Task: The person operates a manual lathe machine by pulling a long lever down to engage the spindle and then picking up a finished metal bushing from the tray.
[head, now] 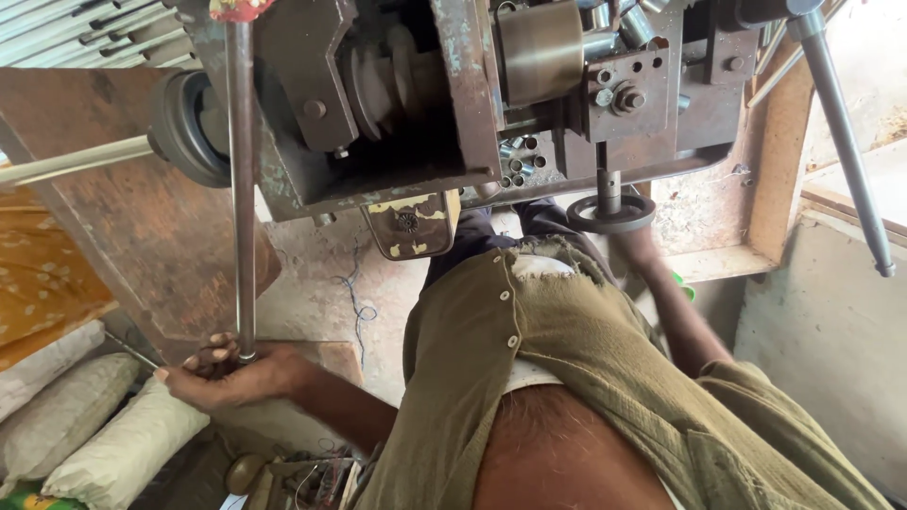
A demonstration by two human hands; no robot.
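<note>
In the head view the person is looking down along their own body at an old rusty machine (453, 104) that is filling the far half of the scene. The left hand (236, 373) is sitting low on the left, its fingers (213, 351) curling round the near end of a long steel lever (242, 189) that is running up to a red-topped joint at the far edge; the grip is looking loose rather than tight, with the fingertips lying against the bar. The right hand (635, 247) is reaching under the machine to a small black handwheel (611, 214) on a short shaft, but the wheel and the shirt are hiding the fingers, so I cannot tell how far they are closed or whether they are truly gripping. Just left of the lever a dark pulley (184, 127) is sitting on a pale bar that is sticking out to the left. The olive shirt (567, 359) is hanging open and torn close beneath the handwheel and the machine's underside, so loose cloth is in danger of catching if anything there is turning. The loose hold on the lever could slip, letting the bar swing. A second long handle (841, 142) is slanting down on the right, near the right arm, where an elbow could be knocking it. White sacks (85, 416) are lying near left.
</note>
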